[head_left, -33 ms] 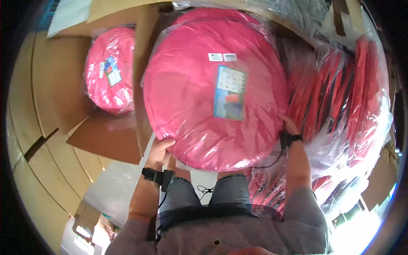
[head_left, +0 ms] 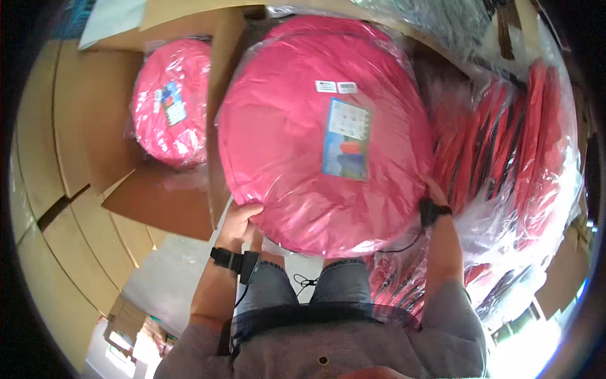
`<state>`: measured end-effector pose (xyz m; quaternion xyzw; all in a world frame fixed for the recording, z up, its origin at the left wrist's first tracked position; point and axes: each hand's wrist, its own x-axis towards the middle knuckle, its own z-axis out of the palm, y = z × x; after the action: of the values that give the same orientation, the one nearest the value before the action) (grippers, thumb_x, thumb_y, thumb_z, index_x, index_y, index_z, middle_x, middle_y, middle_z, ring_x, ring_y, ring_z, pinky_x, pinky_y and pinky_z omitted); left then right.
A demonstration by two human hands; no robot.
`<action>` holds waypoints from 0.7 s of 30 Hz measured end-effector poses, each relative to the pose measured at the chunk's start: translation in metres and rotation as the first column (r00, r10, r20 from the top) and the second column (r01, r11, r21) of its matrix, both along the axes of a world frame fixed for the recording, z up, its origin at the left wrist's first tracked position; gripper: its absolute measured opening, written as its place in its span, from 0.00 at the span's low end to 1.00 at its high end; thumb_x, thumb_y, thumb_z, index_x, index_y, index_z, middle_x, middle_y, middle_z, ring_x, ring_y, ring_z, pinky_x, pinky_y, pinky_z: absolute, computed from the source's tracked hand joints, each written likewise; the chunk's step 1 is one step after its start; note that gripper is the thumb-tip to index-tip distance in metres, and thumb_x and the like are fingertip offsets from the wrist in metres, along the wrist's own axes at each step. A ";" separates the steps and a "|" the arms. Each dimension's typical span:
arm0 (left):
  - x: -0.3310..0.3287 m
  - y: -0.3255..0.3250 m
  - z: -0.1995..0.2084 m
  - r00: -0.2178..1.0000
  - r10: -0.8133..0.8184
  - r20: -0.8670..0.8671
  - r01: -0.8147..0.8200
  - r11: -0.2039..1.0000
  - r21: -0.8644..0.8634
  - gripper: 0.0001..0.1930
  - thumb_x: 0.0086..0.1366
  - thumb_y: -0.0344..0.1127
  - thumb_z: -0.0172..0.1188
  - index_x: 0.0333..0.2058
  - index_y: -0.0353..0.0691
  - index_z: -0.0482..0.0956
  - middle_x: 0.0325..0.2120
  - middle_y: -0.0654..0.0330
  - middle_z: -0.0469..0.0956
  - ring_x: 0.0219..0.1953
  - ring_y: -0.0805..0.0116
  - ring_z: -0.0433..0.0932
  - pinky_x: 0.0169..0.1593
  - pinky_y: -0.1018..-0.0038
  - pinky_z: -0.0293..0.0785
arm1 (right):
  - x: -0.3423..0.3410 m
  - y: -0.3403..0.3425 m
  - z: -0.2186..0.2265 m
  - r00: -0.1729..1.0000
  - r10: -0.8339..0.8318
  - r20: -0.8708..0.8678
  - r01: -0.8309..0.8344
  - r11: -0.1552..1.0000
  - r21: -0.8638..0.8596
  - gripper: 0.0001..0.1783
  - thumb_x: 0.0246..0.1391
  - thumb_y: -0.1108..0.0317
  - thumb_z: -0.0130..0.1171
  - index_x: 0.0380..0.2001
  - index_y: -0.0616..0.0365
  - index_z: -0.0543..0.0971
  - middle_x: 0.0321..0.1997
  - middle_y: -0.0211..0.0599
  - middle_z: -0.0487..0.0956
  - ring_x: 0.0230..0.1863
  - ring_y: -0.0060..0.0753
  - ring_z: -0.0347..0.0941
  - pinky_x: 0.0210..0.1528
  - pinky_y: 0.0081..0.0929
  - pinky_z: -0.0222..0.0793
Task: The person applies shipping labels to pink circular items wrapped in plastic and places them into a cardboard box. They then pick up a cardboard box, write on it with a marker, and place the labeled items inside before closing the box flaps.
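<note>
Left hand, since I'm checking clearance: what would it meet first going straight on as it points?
Probably the big pink round package, which the left hand touches at its lower-left edge; depth underneath is unclear.

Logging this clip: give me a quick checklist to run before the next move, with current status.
1. Left hand on the large pink round package, at its lower-left edge: ok.
2. Right hand on its lower-right edge: ok.
3. Printed card facing up: ok.
4. Clear wrap free of tears: cannot tell, glare and fine creases.
5. Package clear of the open cardboard box on the left: cannot tell, they overlap in view.
6. Smaller-looking pink package inside that box: ok.
</note>
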<state>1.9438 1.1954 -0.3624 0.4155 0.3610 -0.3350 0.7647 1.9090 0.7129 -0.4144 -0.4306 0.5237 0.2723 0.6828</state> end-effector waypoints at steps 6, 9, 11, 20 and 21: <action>0.017 0.001 0.103 0.979 0.172 0.106 -0.147 0.967 -0.206 0.22 0.49 0.24 0.55 0.46 0.34 0.65 0.40 0.56 0.72 0.42 0.66 0.71 0.47 0.72 0.67 | -0.031 0.034 0.101 0.989 -0.144 0.023 0.145 0.985 -0.091 0.26 0.42 0.59 0.53 0.44 0.63 0.69 0.41 0.40 0.73 0.41 0.37 0.70 0.46 0.30 0.66; 0.021 0.028 0.178 0.966 0.215 0.141 -0.177 0.954 -0.242 0.25 0.50 0.24 0.55 0.49 0.33 0.62 0.44 0.55 0.70 0.45 0.63 0.71 0.50 0.69 0.66 | -0.085 0.003 0.121 0.991 -0.096 0.097 0.107 0.988 -0.113 0.23 0.45 0.61 0.50 0.44 0.64 0.69 0.41 0.41 0.73 0.41 0.36 0.71 0.45 0.30 0.67; 0.010 0.053 0.206 0.967 0.212 0.140 -0.178 0.958 -0.225 0.28 0.49 0.25 0.55 0.51 0.31 0.60 0.45 0.54 0.70 0.46 0.62 0.70 0.51 0.67 0.65 | -0.046 0.075 0.199 0.975 -0.197 0.103 0.200 0.980 -0.013 0.23 0.45 0.60 0.50 0.43 0.64 0.69 0.41 0.43 0.73 0.40 0.38 0.71 0.45 0.33 0.67; -0.040 0.201 0.296 0.808 0.558 0.187 -0.515 0.825 -0.235 0.31 0.46 0.29 0.56 0.51 0.30 0.59 0.46 0.50 0.68 0.47 0.57 0.69 0.53 0.62 0.64 | 0.049 0.213 0.270 0.946 -0.080 0.314 0.013 0.977 0.212 0.27 0.49 0.59 0.51 0.49 0.66 0.64 0.47 0.47 0.70 0.47 0.41 0.68 0.51 0.36 0.65; -0.044 0.213 0.300 0.781 0.595 0.192 -0.555 0.801 -0.227 0.31 0.46 0.30 0.56 0.51 0.30 0.58 0.46 0.50 0.68 0.47 0.56 0.69 0.53 0.61 0.64 | 0.071 0.241 0.274 0.940 -0.061 0.336 -0.038 0.959 0.280 0.26 0.51 0.60 0.50 0.49 0.66 0.64 0.48 0.45 0.70 0.49 0.40 0.67 0.53 0.35 0.62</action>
<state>1.9001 1.4085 -0.0623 0.2626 0.3422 -0.0567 0.9004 1.9800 0.9537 -0.1400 -0.3665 0.3560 0.2614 0.8189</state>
